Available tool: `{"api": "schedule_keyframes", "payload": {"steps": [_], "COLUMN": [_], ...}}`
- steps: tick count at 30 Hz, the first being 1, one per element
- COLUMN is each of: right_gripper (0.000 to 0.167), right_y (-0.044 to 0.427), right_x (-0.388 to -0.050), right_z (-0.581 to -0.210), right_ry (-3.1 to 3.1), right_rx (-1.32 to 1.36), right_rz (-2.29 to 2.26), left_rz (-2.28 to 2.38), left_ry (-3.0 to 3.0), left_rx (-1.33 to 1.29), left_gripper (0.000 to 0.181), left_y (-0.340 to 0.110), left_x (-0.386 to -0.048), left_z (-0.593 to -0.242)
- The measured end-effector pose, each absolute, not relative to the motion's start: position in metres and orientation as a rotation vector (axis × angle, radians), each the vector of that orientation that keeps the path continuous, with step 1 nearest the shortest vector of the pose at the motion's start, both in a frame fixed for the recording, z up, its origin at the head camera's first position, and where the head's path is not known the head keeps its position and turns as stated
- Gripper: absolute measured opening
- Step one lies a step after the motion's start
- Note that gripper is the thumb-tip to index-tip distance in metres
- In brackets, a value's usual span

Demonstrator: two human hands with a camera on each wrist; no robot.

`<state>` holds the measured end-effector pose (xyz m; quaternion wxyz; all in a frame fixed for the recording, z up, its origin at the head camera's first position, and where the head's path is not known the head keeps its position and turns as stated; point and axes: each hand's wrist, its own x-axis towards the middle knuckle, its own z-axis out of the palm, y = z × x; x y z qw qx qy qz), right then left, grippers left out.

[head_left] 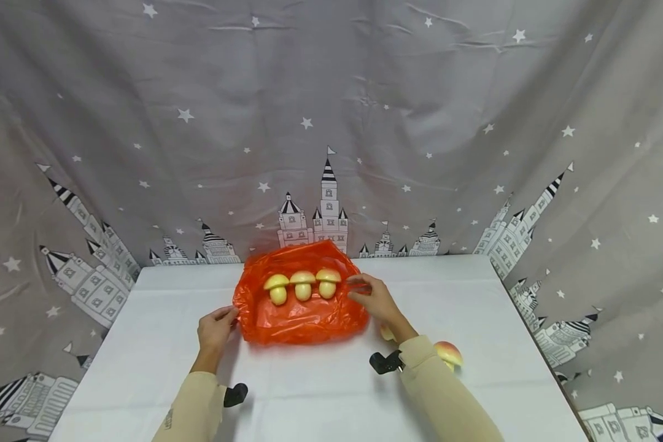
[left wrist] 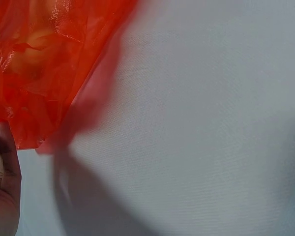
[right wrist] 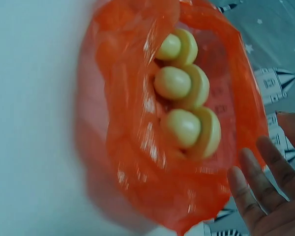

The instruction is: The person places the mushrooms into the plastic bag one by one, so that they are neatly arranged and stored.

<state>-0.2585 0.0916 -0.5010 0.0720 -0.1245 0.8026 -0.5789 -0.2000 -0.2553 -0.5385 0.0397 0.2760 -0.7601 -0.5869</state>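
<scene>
In the head view, an orange-red plastic bag [head_left: 298, 324] lies open on the white table [head_left: 287, 399], with three mushrooms [head_left: 303, 285] in a row inside. The left hand [head_left: 215, 329] pinches its left edge; the right hand [head_left: 380, 302] is at its right edge. One mushroom [head_left: 387, 332] shows partly behind the right forearm, another [head_left: 448, 353] beside the sleeve [head_left: 444, 393].

In the left wrist view, the left fingers meet the bag's edge, their grip partly cut off.

In the right wrist view, the right fingers are straight and spread; whether they touch the bag, I cannot tell.
</scene>
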Motion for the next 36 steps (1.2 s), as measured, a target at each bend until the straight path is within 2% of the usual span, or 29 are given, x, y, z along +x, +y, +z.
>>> {"api": "schedule_keyframes", "payload": {"steps": [14, 22, 31, 36], "right_gripper": [0.031, 0.037, 0.053, 0.051], "right_y": [0.138, 0.166, 0.18, 0.183], "right_x": [-0.234, -0.235, -0.231, -0.231], "right_z": [-0.489, -0.525, -0.534, -0.537], "right_ry": [2.365, 2.48, 2.397, 2.359], "right_rx": [-0.381, -0.347, -0.213, -0.23], "right_rz": [-1.737, -1.609, -1.496, -1.432], "left_rz": [-1.809, -1.81, -1.791, -1.781], "left_ry": [-2.314, -2.333, -2.361, -2.369], "left_rx": [0.915, 0.867, 0.859, 0.854], "left_gripper": [0.04, 0.04, 0.042, 0.041], "left_y": [-0.254, -0.254, -0.253, -0.253], "left_x": [-0.199, -0.202, -0.201, -0.202], "left_z": [-0.541, -0.542, -0.537, -0.54]}}
